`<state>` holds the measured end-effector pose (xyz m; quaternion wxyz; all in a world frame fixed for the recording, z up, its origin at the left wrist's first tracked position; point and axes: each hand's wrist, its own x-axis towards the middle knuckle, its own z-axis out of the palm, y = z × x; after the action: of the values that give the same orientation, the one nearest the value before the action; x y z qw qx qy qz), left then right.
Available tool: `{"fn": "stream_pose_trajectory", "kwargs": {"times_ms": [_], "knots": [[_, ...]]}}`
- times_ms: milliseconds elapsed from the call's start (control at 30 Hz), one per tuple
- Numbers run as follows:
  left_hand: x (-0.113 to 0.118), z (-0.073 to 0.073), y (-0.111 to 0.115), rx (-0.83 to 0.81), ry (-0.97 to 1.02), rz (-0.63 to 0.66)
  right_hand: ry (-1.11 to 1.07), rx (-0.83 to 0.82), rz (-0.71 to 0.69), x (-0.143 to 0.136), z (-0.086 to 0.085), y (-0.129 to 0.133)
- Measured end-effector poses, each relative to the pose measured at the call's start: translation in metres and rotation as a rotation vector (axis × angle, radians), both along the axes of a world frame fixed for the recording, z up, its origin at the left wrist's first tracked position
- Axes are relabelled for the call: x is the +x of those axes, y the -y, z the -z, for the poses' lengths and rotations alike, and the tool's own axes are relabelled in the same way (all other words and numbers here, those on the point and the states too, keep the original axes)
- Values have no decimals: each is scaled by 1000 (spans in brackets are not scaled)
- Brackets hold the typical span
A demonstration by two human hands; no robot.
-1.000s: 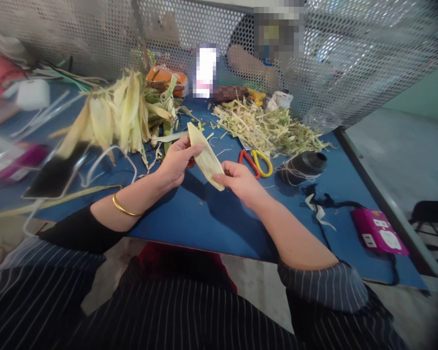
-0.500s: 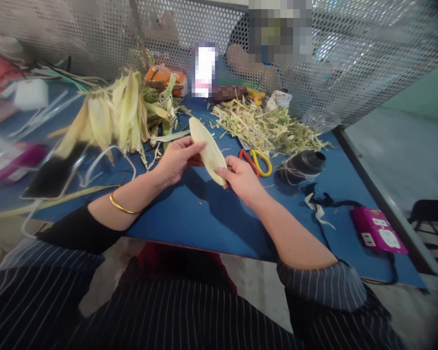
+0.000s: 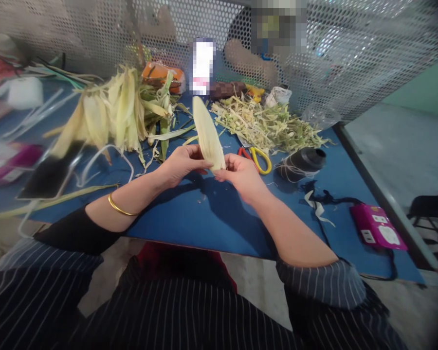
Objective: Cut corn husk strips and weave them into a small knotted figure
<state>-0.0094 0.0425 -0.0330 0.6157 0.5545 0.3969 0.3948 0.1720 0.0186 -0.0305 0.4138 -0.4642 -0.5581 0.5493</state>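
Observation:
A pale corn husk [image 3: 207, 131] stands nearly upright above the table, its pointed tip away from me. My left hand [image 3: 187, 164] pinches its lower left edge between thumb and fingers. At the bottom right end, my right hand [image 3: 241, 176] has thumb and fingers closed on the same husk. Just beyond the right hand lie scissors [image 3: 261, 161] with one red and one yellow handle. A bunch of corn husks [image 3: 120, 114] rests to the left, past my left hand. Shredded husk scraps [image 3: 270, 124] are heaped behind the scissors.
On the right are a black spool of thread [image 3: 302, 164] and a magenta packet [image 3: 379, 226]. A dark flat device [image 3: 53, 175] with a white cable lies on the left. An orange packet [image 3: 164, 77] and a lit phone screen [image 3: 203, 65] stand before the perforated metal panel [image 3: 204, 19].
The husk has swung more upright. My left hand has slid down toward its lower end, closer to my right hand, which still grips the bottom.

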Motion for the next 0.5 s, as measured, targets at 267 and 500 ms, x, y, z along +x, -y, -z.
{"fn": "stream_pose_trajectory", "kwargs": {"times_ms": [267,500], "knots": [[5,-1,1,131,32,51,-131,-17,-18,3,0,-2],[7,-2,4,244,-68,73,-77,11,-15,-1,4,-2]]}}
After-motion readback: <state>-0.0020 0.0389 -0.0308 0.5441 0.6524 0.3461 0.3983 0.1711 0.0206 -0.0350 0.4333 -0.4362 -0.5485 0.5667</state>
